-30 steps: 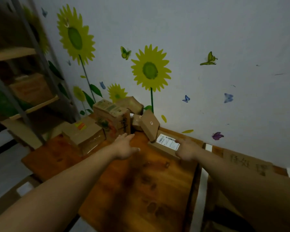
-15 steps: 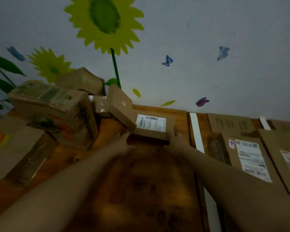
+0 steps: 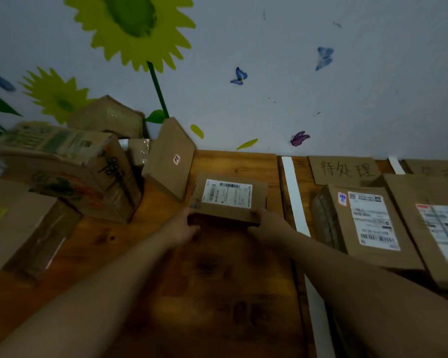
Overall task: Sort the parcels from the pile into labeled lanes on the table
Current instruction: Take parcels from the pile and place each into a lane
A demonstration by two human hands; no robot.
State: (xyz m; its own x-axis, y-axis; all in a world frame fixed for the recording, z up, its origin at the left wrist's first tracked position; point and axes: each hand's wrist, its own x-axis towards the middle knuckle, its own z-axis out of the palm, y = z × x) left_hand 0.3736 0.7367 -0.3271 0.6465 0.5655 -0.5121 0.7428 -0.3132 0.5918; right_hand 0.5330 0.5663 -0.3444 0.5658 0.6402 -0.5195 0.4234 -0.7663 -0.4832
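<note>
The brown parcel [image 3: 225,215] carries a white label [image 3: 226,193] with black barcodes, the table [image 3: 217,293] is orange wood with dark knots and a white stripe [image 3: 294,200], and the box [image 3: 62,161] at its left edge shows green and orange print.

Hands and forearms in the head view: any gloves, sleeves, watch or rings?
No. The left hand and right hand are ungloved. The left forearm and right forearm are bare up to the frame edge: no sleeves, watch or band. Rings: too dim to tell.
</note>
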